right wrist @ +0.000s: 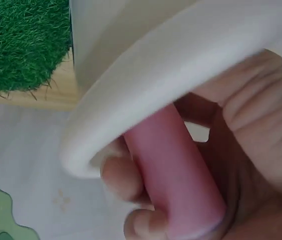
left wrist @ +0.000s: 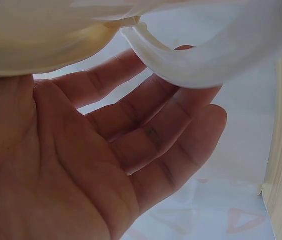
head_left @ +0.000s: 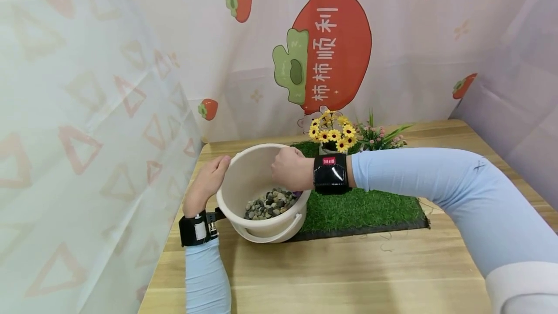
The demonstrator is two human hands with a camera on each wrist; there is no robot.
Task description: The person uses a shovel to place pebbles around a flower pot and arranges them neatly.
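Main component: a cream bucket [head_left: 244, 178] on the left part of the desk [head_left: 331, 275], near the left edge. Its mouth faces up and its carrying handle [left wrist: 195, 70] hangs down on the near side. Small grey, tan and pale stones [head_left: 269, 205] lie gathered at its bottom.

Left unit: my left grip [head_left: 207, 180] holds the bucket at its left side. The thumb [head_left: 224, 162] lies over the rim [head_left: 220, 197]; the fingers [left wrist: 153, 137] are outside, loosely bent, with the carrying handle crossing in front of their tips.

Right unit: my right grip [head_left: 291, 168] is inside the mouth, at the right side of the bucket. It is narrow, wrapped around a pink cylindrical handle [right wrist: 173, 170]. One end of this handle passes out of sight behind the rim. A purple part [head_left: 298, 193] shows just below the right grip; I cannot tell whether it belongs to the same item.

Surroundings: a green grass mat [head_left: 370, 210] lies to the right of the bucket and extends towards the far edge of the desk. Yellow flowers [head_left: 333, 134] and a pink-flowered plant [head_left: 383, 138] stand at the mat's far side. Each wrist carries a black band [head_left: 332, 178]; the right one bears a red label [head_left: 329, 161]. Light blue sleeves [head_left: 401, 171] cover both forearms. Beyond the far edge hangs a cloth [head_left: 257, 62] printed with persimmons.
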